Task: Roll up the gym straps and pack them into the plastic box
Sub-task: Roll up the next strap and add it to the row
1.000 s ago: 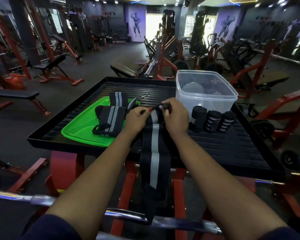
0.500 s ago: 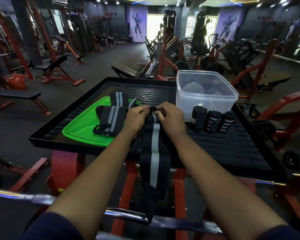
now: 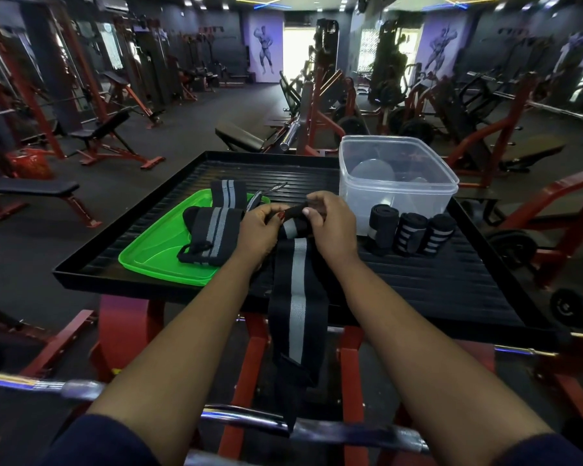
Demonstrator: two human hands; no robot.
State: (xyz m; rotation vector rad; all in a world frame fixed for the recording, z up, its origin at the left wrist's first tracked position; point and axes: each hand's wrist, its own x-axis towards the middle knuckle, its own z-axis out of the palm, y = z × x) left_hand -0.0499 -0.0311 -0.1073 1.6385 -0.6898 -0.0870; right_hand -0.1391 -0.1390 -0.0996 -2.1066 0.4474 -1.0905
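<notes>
A long black gym strap (image 3: 297, 297) with a grey stripe hangs off the near edge of the black tray table (image 3: 451, 284). My left hand (image 3: 260, 230) and my right hand (image 3: 334, 227) pinch its upper end, which is folded over into a small roll between them. Three rolled straps (image 3: 411, 233) stand side by side to the right. Behind them sits the clear plastic box (image 3: 397, 183), open. Unrolled straps (image 3: 216, 227) lie on the green lid (image 3: 155, 250) at the left.
A chrome barbell (image 3: 81, 386) crosses low in front of me, under my forearms. Red machine frames carry the table. Benches and racks fill the gym floor behind and on both sides.
Both hands have turned the strap's top end over, so a small roll has started to form. The hanging tail has shifted slightly upward.
</notes>
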